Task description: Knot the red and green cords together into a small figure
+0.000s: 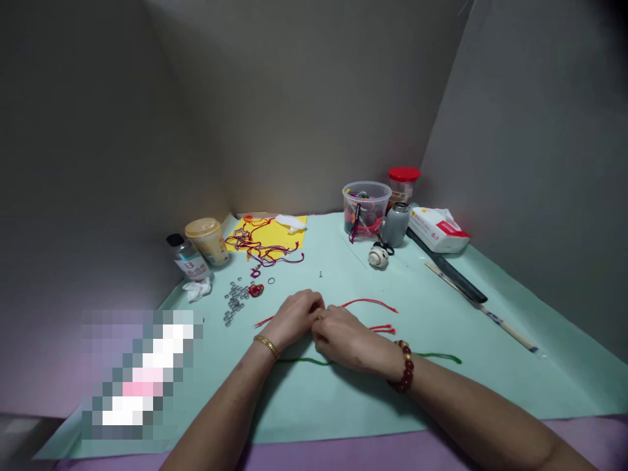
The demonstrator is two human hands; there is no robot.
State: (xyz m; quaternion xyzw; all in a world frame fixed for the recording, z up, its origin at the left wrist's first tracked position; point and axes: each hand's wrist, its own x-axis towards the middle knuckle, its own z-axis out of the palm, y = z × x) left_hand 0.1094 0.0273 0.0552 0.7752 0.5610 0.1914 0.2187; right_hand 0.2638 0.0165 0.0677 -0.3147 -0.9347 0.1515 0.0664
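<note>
The left hand (298, 313) and the right hand (341, 335) meet over the middle of the table (289, 418), which is covered in pale green. Both have their fingers bent and drawn in close together; the fingertips are hidden, so I cannot tell how they grip. Red cords (370, 301) come out from around the hands: one end lies left of them, past the left wrist, and others lie on the right, one curving above the right hand and a short group next to the right forearm. A green cord (304, 360) passes under the wrists, its far end lying beyond the right arm. A gold bracelet (267, 347) circles the left wrist and a dark red bead bracelet (407, 367) the right.

Ahead and to the left lie a scatter of small rings (236, 301) and a red-and-green cord coil (256, 290). Behind them, tangled purple and red cords (267, 252) spread over a yellow sheet (289, 239). A lidded yellow tub (209, 242), a black-capped bottle (190, 260) and a crumpled white tissue (197, 290) stand or lie further left.

Ahead and to the right are a round white object (378, 256), black scissors handles (388, 248), a grey bottle (395, 227), a clear plastic tub (367, 190) with cords inside, a red-lidded jar (404, 175) and a tissue pack (438, 230).
</note>
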